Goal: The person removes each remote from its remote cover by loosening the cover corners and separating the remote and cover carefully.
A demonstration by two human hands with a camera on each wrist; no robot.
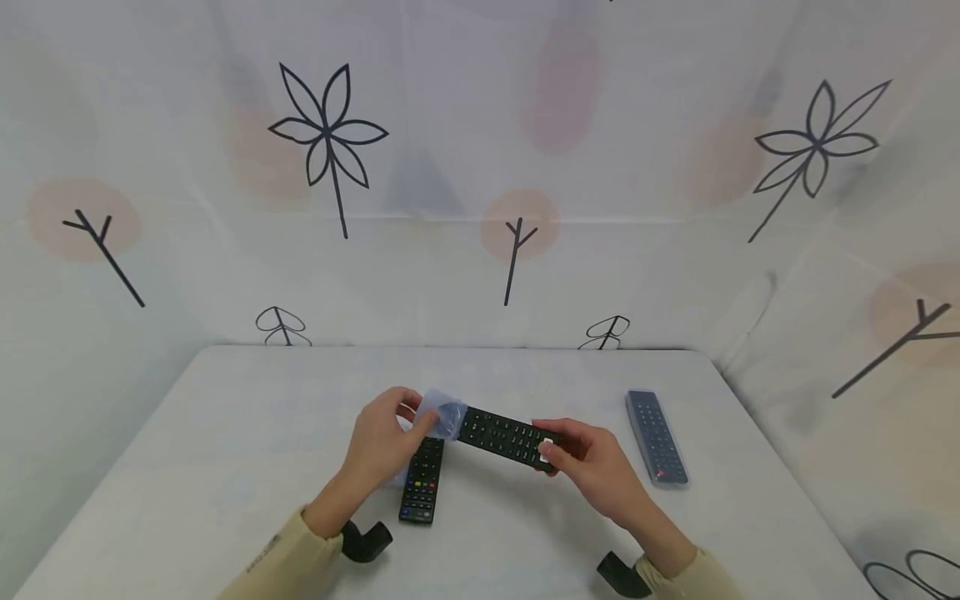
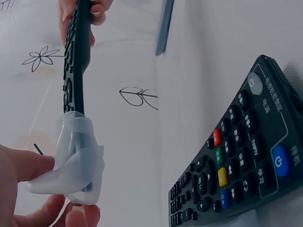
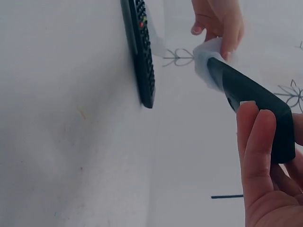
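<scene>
A black remote control [image 1: 501, 435] is held above the table between both hands. My right hand [image 1: 588, 462] grips its right end, thumb on the button face and fingers behind. Over its left end sits a bunched, translucent plastic sleeve [image 1: 448, 417], which my left hand [image 1: 386, 437] pinches between thumb and fingers. In the left wrist view the sleeve [image 2: 78, 161] covers only that end, and the rest of the remote is bare. A second black remote [image 1: 422, 492], with coloured buttons, lies face up on the table below the left hand.
A remote in a bluish translucent cover [image 1: 657, 437] lies on the right side of the white table [image 1: 262, 417]. Some clear plastic [image 1: 398, 477] shows beside the second black remote. Patterned white cloth [image 1: 420, 275] hangs behind and at the sides.
</scene>
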